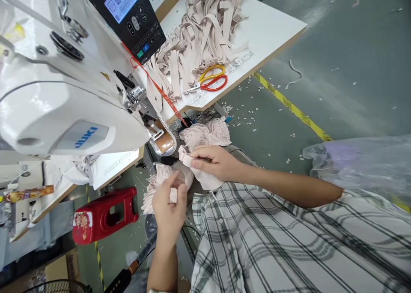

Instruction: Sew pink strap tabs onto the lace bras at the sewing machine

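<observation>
My right hand (213, 162) is closed on a pale pink bra (205, 179), thumb and fingers pinching its gathered edge close to the sewing machine's free arm (165, 143). Lace cups (205, 132) lie just beyond that hand, and more pale lace garments (152, 194) bunch behind my left hand. Lower down, my left hand (170, 203) has its fingers curled, with a small pale piece of fabric (173, 194) between thumb and finger. Above the free arm sits the machine's needle and presser area (156, 132); its needle is too small to make out.
A white sewing machine (77, 113) with a control panel (128, 19) fills the upper left. Beige fabric straps (199, 40) are heaped on the white table (266, 25), beside scissors with yellow and red handles (210, 79). A red plastic stool (105, 213) stands on the scrap-strewn floor.
</observation>
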`<act>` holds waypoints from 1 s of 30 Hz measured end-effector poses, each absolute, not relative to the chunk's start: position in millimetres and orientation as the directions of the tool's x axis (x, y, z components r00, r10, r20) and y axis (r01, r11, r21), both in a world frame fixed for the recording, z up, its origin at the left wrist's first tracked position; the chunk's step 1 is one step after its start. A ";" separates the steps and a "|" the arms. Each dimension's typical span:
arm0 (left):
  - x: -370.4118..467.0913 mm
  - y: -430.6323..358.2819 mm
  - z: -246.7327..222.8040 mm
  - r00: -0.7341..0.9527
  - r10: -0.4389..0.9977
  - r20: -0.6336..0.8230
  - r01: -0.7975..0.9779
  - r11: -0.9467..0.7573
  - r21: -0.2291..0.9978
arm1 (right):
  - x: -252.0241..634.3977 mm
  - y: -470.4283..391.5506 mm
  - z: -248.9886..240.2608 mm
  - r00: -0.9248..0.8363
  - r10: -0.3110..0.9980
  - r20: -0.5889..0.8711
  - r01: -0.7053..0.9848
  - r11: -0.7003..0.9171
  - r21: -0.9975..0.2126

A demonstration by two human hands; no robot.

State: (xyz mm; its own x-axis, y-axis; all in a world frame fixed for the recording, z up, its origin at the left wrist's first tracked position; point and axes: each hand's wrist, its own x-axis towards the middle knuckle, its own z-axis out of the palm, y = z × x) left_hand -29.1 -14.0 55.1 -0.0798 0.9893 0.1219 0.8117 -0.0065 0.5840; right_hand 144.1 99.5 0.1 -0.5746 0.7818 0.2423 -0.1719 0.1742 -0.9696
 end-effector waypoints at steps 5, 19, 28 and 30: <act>-32.2 6.9 76.0 0.315 0.930 0.192 0.747 -0.367 0.554 | 158.6 93.0 9.1 -0.695 0.605 0.389 -0.147 0.410 -0.900; -32.9 -36.0 61.7 0.564 0.556 0.610 0.720 -0.693 -0.033 | 180.8 55.9 10.3 -0.535 0.353 0.768 0.019 0.913 -0.407; -23.4 -58.5 77.9 0.578 0.515 0.633 0.718 -0.690 -0.094 | 183.0 33.9 21.8 -0.499 0.309 0.810 -0.001 0.934 -0.357; -24.3 -62.7 75.8 0.570 0.517 0.638 0.721 -0.688 -0.087 | 182.7 30.5 22.4 -0.527 0.328 0.784 0.018 0.927 -0.375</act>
State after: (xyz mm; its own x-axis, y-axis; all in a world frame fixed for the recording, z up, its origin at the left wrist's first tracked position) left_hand -24.3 -62.7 75.8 0.5701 0.5172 0.6383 0.7209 -0.6876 -0.0867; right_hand 182.7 30.5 22.4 -0.5275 0.3279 0.7837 0.0183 0.9267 -0.3754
